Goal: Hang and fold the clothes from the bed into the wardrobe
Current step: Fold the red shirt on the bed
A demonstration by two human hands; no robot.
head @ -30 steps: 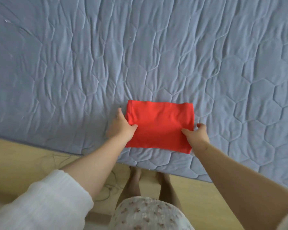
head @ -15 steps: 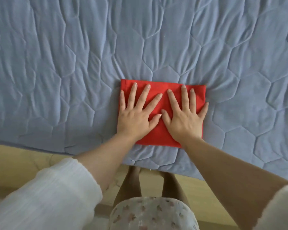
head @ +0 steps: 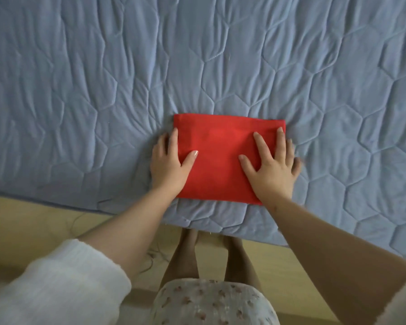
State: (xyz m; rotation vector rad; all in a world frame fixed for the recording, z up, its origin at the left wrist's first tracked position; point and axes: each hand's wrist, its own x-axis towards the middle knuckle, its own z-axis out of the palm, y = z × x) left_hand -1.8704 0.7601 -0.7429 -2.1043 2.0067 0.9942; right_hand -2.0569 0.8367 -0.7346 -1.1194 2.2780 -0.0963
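A red garment (head: 220,151), folded into a flat rectangle, lies on the blue quilted bed (head: 197,66) near its front edge. My left hand (head: 169,163) rests flat along the garment's left edge, thumb on the red cloth and fingers on the quilt. My right hand (head: 271,165) lies spread flat over the garment's right part, its outer fingers reaching past the right edge. Neither hand grips the cloth. The wardrobe is out of view.
The bed's front edge (head: 56,202) runs across the lower part of the view, with a light wooden floor (head: 33,231) below it. My bare legs (head: 209,261) stand right against the bed. A thin cable (head: 150,254) lies on the floor.
Both hands slid apart from the middle of the red garment to its left and right sides, staying flat. One second ago they pinched its near corners.
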